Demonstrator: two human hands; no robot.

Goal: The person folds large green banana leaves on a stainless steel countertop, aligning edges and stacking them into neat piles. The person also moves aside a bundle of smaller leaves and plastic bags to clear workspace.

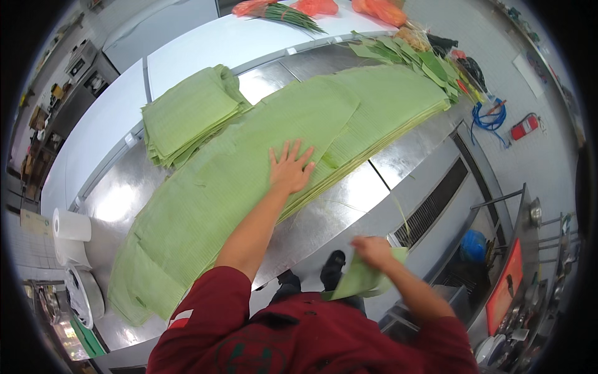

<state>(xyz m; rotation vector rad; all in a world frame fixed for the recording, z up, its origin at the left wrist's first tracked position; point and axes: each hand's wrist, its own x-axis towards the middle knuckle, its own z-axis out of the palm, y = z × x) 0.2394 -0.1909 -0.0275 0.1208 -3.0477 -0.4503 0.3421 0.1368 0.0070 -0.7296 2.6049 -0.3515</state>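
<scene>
A long stack of banana leaves [224, 196] lies across the stainless steel worktable [327, 205]. My left hand [290, 170] rests palm down on the top leaf with its fingers spread. Off the table's front edge, close to my body, my right hand [373, 252] grips a smaller piece of banana leaf [357, 278]. That piece hangs down, partly hidden by my hand and forearm. Beyond the long stack sits a pile of shorter cut banana leaf pieces [191, 110], its layers roughly squared up.
Green leaves [411, 56] lie by the stack's far right end. Paper rolls [72, 225] and a round metal pan [85, 294] stand at the left. Long green stalks [285, 14] lie at the back. A floor drain grate [434, 201], blue hose [488, 117] and fire extinguisher [524, 127] are right.
</scene>
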